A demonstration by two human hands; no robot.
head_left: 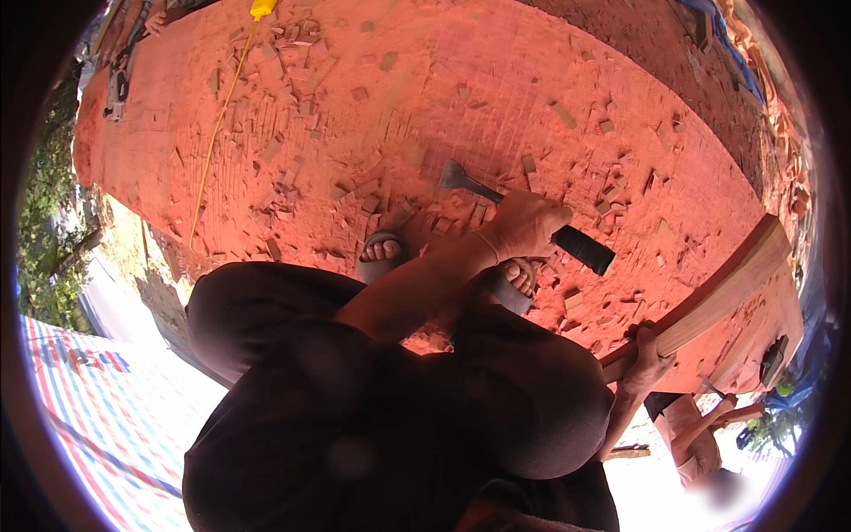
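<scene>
My left hand (528, 227) is closed around a wide flat chisel (479, 187), whose black-wrapped handle (585, 251) sticks out to the right of my fist. Its broad metal blade points far and left, low over the reddish wooden surface (425, 97); I cannot tell whether the edge touches. At the right, my right hand (649, 359) grips the narrow end of a long wooden bat (731, 282). The bat's thick end slants away to the far right. My sandalled feet (381, 252) are close to the chisel, between my bent knees.
Wood chips (292, 173) lie scattered over the surface. A yellow cord (222, 124) runs down from a yellow object (262, 9). Another person's hand (158, 22) and a dark tool (116, 93) are at far left. Another person (696, 448) is at lower right. Striped sheeting (97, 399) spreads at left.
</scene>
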